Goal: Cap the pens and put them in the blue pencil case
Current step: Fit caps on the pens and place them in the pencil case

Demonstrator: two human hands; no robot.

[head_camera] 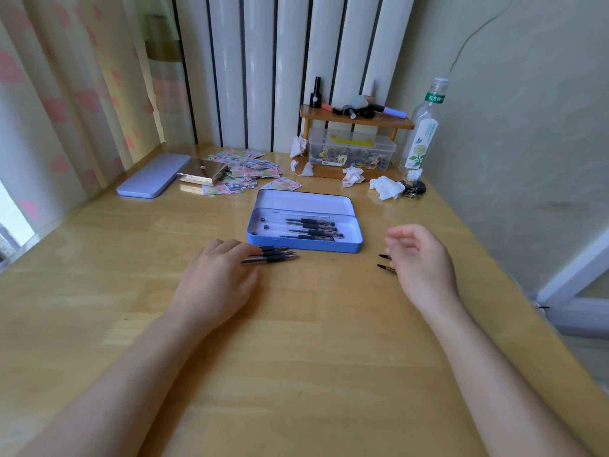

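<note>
Left hand [217,278] flat over uncapped pens [273,255], right hand [418,258] loosely curled, empty, above caps [384,262]; a nudge could roll pens along the counter [296,357].

Open pencil case [304,240] at table [296,341] centre, capped pens [309,229] inside. Uncapped pens [273,254] just before case, left, under left hand [219,275] fingertips. Loose caps [385,262] right of case, beside right hand [420,258]. Behind case: stickers [244,171], closed tin [153,174] far left, shelf [356,118] over storage box [351,153], bottle [423,127] far right.
</note>
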